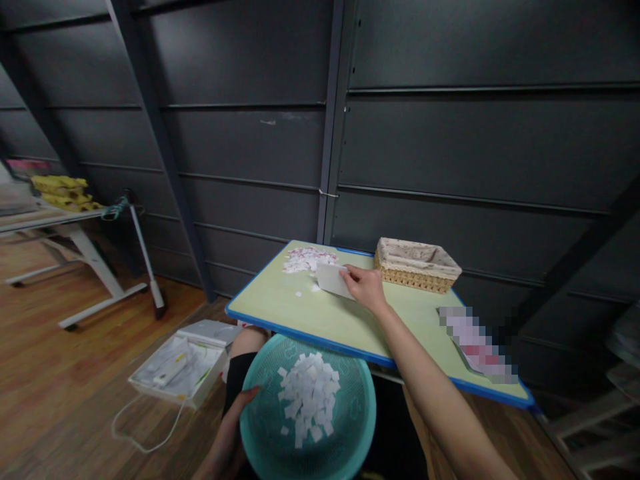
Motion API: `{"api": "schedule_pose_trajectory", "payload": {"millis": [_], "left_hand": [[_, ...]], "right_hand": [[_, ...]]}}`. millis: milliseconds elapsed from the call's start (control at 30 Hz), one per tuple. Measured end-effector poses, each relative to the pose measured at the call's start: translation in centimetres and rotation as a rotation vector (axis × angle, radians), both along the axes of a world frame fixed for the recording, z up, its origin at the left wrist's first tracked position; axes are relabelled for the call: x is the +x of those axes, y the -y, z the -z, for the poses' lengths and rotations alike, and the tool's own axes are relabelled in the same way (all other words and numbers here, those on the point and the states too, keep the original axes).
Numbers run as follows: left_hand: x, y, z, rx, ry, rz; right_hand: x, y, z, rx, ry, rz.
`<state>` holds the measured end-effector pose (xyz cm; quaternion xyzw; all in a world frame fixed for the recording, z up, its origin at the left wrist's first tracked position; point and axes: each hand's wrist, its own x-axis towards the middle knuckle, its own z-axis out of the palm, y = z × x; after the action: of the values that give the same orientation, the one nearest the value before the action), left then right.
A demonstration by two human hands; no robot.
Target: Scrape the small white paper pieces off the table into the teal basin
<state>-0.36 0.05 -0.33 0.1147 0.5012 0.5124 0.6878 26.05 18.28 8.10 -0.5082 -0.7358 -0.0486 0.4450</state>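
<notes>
My right hand (367, 287) pinches a flat white card (334, 279), its lower edge close to the tabletop beside a few loose white bits. Just beyond the card lies a pile of small white and pinkish paper pieces (307, 259) on the pale green table (280, 303). Below the table's near edge, my left hand (245, 403) grips the rim of a teal plastic colander (354, 427), thumb over the edge and fingers hidden underneath. Inside the colander is a heap of small square white pieces (311, 393).
A lined wicker basket (413, 280) stands at the table's back right; a blurred-out flat item (477, 347) lies at its right end. On the floor at left sits an open white box (175, 373) with a cord. Another table (95, 260) stands further left. A dark panelled wall rises behind.
</notes>
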Motion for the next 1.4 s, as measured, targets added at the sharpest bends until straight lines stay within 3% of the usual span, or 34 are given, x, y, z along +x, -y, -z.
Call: {"api": "schedule_pose_trajectory", "payload": {"millis": [300,733,1000,1233,1400], "left_hand": [[0.0,0.0,0.1,0.035,-0.004,0.004],[-0.2,0.0,0.5,0.015,0.046,0.072],[-0.2,0.0,0.4,0.018,0.018,0.036],[0.1,0.2,-0.4,-0.012,0.012,0.041],[-0.3,-0.2,0.4,-0.05,0.028,0.023]], "right_hand": [[-0.3,0.2,0.0,0.052,-0.048,-0.036],[-1.0,0.2,0.4,-0.042,-0.137,-0.158],[-1.0,0.0,0.7,-0.088,-0.229,-0.196],[-1.0,0.1,0.3,-0.063,-0.17,-0.12],[-1.1,0.3,0.4,-0.014,-0.125,-0.09]]}}
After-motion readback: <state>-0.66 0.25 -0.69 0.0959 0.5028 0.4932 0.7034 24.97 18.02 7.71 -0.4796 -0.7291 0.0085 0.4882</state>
